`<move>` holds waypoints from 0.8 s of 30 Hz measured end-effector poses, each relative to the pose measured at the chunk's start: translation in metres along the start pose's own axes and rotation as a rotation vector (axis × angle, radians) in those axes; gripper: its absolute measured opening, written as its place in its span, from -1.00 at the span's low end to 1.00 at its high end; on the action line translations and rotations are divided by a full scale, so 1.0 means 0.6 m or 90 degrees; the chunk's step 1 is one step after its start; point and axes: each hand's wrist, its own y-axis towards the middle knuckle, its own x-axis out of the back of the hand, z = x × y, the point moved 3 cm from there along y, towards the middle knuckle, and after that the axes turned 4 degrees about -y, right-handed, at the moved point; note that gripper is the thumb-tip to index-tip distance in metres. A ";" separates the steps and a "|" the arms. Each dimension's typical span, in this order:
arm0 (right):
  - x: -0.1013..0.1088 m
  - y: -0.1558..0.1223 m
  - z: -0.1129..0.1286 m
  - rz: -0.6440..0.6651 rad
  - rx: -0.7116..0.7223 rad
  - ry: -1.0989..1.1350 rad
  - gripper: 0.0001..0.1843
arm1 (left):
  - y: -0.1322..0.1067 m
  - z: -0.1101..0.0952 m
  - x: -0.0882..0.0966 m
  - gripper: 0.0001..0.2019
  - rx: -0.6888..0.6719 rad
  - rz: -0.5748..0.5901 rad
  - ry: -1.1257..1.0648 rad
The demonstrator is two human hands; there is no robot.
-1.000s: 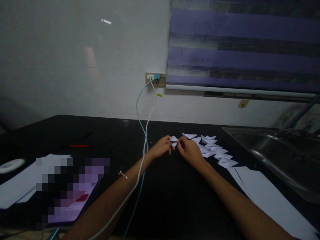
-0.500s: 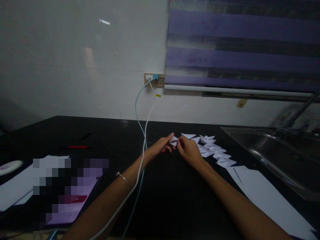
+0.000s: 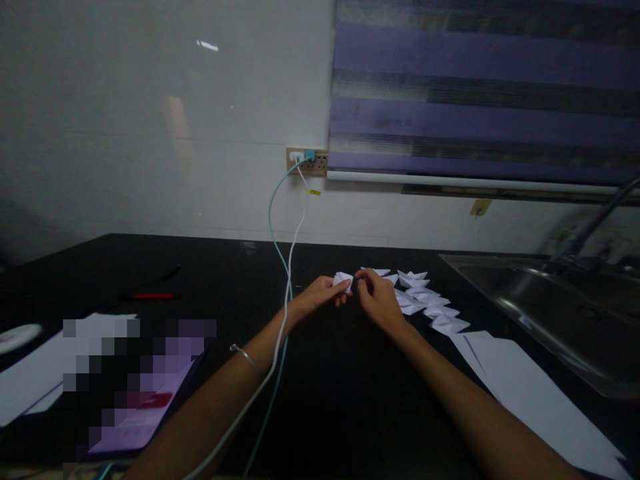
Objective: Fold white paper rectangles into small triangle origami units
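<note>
My left hand [image 3: 320, 297] pinches a small folded white paper piece [image 3: 343, 279] just above the black countertop [image 3: 320, 400]. My right hand [image 3: 377, 298] is closed in a pinch right beside it, its fingertips at the piece's right edge. Whether the right fingers grip the paper I cannot tell for sure, but they touch it. Just to the right lies a row of several folded white paper pieces [image 3: 430, 303] on the counter.
White paper sheets [image 3: 530, 397] lie at the right front, and more papers [image 3: 35, 373] at the left. A steel sink [image 3: 555, 313] is at the right. Two charging cables [image 3: 285, 293] run from a wall socket [image 3: 306, 161] across the counter. A red pen [image 3: 153, 295] lies left.
The folded piece has been lifted slightly and turned between both hands. The view has shifted a little to the right.
</note>
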 end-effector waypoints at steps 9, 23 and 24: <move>0.000 0.002 -0.004 0.008 -0.024 0.073 -0.78 | -0.010 -0.010 0.005 -0.65 -0.091 0.057 -0.013; -0.023 0.001 -0.004 0.121 -0.049 0.289 -0.73 | -0.011 -0.001 0.000 -0.64 -0.037 0.109 -0.001; -0.023 0.003 -0.005 0.114 -0.060 0.306 -0.74 | -0.012 -0.003 0.000 -0.64 -0.038 0.118 -0.018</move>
